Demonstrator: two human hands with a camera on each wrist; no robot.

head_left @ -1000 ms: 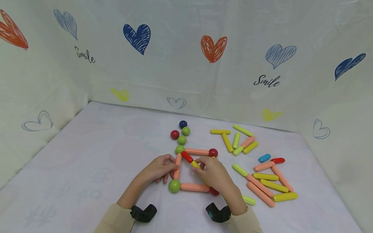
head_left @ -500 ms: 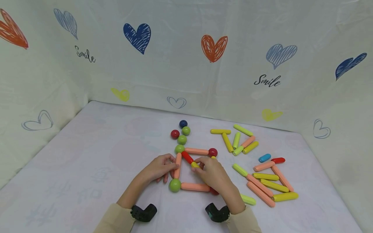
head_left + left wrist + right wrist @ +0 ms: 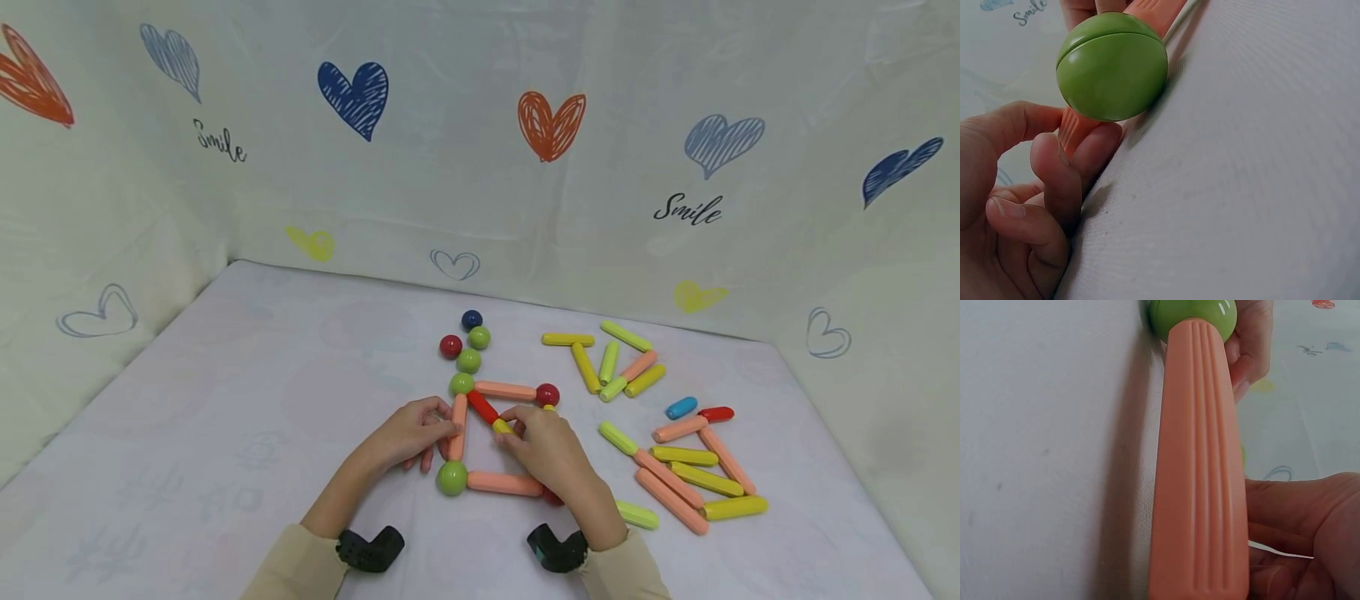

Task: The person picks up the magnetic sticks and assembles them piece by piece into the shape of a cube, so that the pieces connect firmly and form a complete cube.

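Left wrist: ridged salmon rod (image 3: 1073, 130), glossy ball (image 3: 1112, 70).

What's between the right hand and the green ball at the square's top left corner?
The head view shows a red stick by the green ball, then the tip of a yellow stick pinched by the right hand.

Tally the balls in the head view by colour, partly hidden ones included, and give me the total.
Green balls: 4
Red balls: 3, one partly hidden by the right hand
Dark blue ball: 1
Total: 8
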